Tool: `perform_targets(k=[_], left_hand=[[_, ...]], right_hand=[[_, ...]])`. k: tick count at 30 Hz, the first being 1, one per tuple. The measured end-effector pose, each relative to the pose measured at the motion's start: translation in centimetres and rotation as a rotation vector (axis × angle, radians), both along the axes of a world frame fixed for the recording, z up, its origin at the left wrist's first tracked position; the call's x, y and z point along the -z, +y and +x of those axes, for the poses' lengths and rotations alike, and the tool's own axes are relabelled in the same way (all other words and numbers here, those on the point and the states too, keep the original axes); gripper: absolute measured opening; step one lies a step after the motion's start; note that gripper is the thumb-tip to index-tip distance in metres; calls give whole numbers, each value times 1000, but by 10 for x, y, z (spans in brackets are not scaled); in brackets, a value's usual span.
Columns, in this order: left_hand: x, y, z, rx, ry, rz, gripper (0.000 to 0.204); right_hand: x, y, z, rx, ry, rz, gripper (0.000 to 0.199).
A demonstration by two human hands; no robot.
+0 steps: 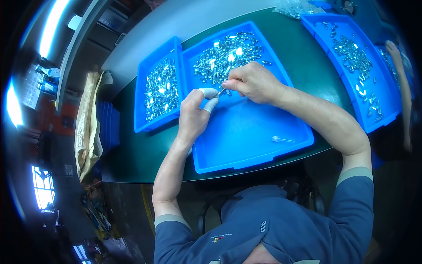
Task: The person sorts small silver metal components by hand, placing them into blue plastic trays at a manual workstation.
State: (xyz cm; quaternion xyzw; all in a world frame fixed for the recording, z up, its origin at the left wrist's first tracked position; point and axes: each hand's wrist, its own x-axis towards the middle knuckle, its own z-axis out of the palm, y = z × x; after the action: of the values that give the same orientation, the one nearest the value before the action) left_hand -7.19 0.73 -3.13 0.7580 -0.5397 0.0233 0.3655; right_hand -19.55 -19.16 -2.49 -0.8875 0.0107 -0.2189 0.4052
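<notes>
My left hand (193, 115), with white covers on the thumb and forefinger, pinches a small shiny metal part (221, 92). At the part's other end, the fingertips of my right hand (255, 83) are closed; whether they hold a second piece is too small to tell. Both hands meet above the middle of a large blue tray (246, 127). Behind them in this tray lies a heap of small silvery metal cylinders (226, 55). Near its front right corner rests a clear little tube with a whitish end (282, 140).
A smaller blue tray (137, 108) full of similar metal parts adjoins on the left. Another blue tray (367, 125) with scattered parts stands right, near another person's arm (402, 83). Clear plastic bags (296, 9) lie at the back of the green table (281, 33). Brown paper sacking (88, 127) stands left.
</notes>
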Motion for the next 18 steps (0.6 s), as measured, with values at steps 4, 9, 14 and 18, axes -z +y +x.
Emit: perform_targets(k=[4, 9, 14, 18], left_hand=[[0, -2, -3, 44, -93, -40, 17], [0, 1, -6, 28, -114, -49, 17], [-7, 9, -7, -19, -198, -46, 17], [-16, 31, 29, -158, -324, -62, 16]], right_hand=[[-3, 0, -1, 0, 12, 13, 36], [0, 3, 1, 8, 53, -13, 36], [2, -1, 3, -35, 16, 74, 38], [3, -10, 9, -11, 57, 250, 40]])
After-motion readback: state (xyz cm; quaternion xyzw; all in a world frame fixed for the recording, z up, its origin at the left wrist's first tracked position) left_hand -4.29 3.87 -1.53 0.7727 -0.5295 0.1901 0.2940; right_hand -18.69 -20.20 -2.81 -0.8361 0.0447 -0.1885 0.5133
